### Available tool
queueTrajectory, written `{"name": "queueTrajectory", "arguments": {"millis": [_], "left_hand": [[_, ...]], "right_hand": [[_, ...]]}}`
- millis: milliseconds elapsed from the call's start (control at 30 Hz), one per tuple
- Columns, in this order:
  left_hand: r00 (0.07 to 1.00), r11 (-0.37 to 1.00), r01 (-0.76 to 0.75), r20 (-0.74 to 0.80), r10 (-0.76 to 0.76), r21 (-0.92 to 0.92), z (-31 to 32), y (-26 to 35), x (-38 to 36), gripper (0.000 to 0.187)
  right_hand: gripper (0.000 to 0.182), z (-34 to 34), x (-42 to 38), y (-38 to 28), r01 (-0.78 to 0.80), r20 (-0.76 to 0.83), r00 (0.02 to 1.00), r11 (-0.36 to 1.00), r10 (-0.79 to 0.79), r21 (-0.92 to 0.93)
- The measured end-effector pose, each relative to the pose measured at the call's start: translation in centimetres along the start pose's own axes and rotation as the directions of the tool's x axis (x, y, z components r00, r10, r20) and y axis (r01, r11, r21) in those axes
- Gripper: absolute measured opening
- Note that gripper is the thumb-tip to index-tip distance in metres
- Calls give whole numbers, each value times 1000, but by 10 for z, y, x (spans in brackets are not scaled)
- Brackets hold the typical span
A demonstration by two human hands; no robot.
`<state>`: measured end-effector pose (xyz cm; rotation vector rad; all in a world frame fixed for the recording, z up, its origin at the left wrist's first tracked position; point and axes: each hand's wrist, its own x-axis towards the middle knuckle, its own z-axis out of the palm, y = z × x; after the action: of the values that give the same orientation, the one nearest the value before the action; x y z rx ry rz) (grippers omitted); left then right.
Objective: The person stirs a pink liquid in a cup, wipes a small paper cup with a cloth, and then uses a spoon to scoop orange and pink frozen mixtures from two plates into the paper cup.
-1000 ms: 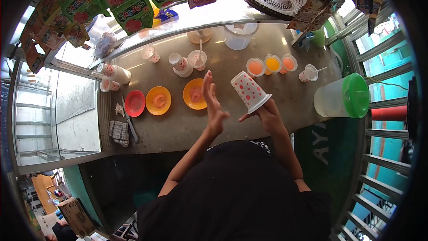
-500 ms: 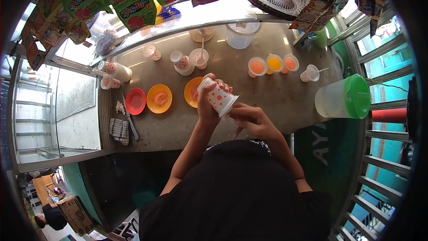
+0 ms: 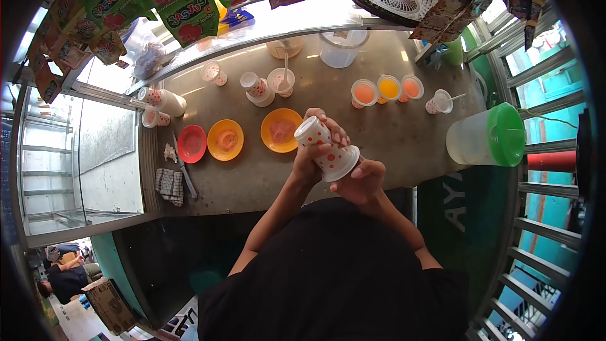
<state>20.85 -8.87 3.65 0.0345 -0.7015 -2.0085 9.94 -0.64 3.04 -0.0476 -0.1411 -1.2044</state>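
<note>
My left hand (image 3: 309, 155) is wrapped round polka-dot plastic cups (image 3: 331, 159), which seem nested in a stack and lie tilted, rims toward my right. At the rim end, my right hand (image 3: 365, 182) closes its thumb and fingers on the edge; some of those fingertips are hidden behind the cups. Just beyond my left hand lies an orange plate (image 3: 270, 143) with something pinkish on it. Another orange plate (image 3: 235, 149) and a red plate (image 3: 191, 144) sit to its left.
Three filled cups (image 3: 389, 89), orange and yellow, stand at back right, near a cup with a spoon (image 3: 440, 103). A green-lidded container (image 3: 483, 136) is at the right edge. A knife (image 3: 189, 180) and checked cloth (image 3: 170, 187) lie left. Drink sachets (image 3: 187, 17) hang overhead.
The cups have shifted right and toward me, uncovering the orange plate behind. My right hand has turned and come up to their rim.
</note>
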Motion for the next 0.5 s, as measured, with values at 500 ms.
{"name": "queueTrajectory", "arguments": {"millis": [500], "left_hand": [[992,987,-72,-116,56,-141,-24,20,8,45]], "right_hand": [[43,11,-12,-17,79,-144,966,775,-215,-627]]}}
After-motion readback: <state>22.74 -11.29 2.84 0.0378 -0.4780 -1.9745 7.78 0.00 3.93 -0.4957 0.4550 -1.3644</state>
